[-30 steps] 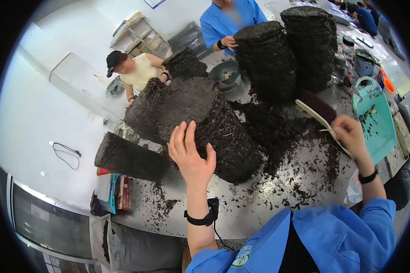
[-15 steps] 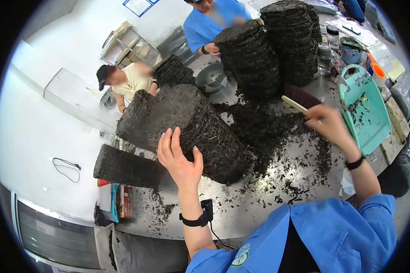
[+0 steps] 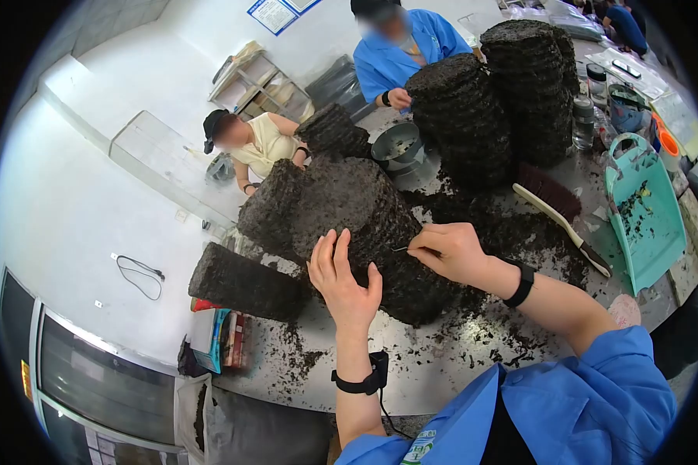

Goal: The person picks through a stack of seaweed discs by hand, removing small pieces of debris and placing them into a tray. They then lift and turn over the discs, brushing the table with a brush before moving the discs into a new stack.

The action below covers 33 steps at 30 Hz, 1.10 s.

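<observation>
A large stack of dark, rough round sheets (image 3: pixel 349 198) leans in the middle of the metal table. My left hand (image 3: pixel 345 283) rests against its near side, fingers spread, holding nothing. At the right side of that stack, my right hand (image 3: pixel 450 252) pinches a small thin pale piece (image 3: pixel 399 249) at the dark surface. To the right lies a brush (image 3: pixel 551 203) with dark bristles and a pale handle with a dark end, touched by neither hand. Dark crumbs (image 3: pixel 473 341) are scattered in front of the stack.
Taller dark stacks (image 3: pixel 461 124) stand behind, near a grey bowl (image 3: pixel 398 147). A green dustpan (image 3: pixel 651 232) with crumbs, jars (image 3: pixel 583 124) and orange tape (image 3: pixel 665 141) are at the right. Two other people (image 3: pixel 267 147) are across the table. A dark slab (image 3: pixel 244 283) lies left.
My right hand has let go of the brush, which now lies on the table, and has moved left to pinch the pale piece on the stack. The whole view has shifted.
</observation>
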Each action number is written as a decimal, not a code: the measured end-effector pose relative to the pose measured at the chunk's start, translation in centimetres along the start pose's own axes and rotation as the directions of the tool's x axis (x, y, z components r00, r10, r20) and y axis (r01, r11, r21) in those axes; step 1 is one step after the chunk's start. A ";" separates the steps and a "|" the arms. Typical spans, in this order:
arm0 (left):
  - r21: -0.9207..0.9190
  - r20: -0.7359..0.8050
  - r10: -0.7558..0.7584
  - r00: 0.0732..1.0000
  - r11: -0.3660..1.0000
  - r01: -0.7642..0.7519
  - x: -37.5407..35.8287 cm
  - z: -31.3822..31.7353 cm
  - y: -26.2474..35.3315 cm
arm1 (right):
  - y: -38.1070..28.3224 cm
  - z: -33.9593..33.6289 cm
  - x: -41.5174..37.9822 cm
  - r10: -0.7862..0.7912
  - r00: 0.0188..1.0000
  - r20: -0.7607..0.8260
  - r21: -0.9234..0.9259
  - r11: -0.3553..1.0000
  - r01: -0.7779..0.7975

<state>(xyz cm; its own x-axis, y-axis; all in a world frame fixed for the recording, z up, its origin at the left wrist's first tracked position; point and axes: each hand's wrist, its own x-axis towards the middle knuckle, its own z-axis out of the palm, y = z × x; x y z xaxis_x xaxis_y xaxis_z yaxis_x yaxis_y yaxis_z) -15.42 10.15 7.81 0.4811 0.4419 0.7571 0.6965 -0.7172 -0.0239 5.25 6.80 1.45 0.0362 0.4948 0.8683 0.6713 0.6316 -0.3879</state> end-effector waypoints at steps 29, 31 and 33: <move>-0.356 -0.241 -0.041 0.970 0.933 -0.049 0.8 1.1 -3.9 | 0.5 -26.1 -13.8 0.846 0.499 0.187 0.445 0.380 -0.811; -0.418 -0.234 -0.072 0.970 0.908 -0.033 1.4 0.6 -4.0 | 0.2 -18.7 -13.6 0.653 0.347 0.673 0.563 -0.148 -0.813; -0.265 -0.261 -0.106 0.959 0.964 0.035 1.8 0.2 -4.4 | 0.6 -8.8 -16.2 0.341 0.102 0.935 0.299 -0.597 -0.745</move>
<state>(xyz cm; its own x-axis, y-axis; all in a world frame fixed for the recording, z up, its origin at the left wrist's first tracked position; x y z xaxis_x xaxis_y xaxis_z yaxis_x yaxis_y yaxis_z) -17.48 14.20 9.19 0.2483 0.3595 0.8995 0.5466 -0.8186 0.1763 11.59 -6.05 -10.14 -0.4592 0.8235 -0.3331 -0.6487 -0.5670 -0.5076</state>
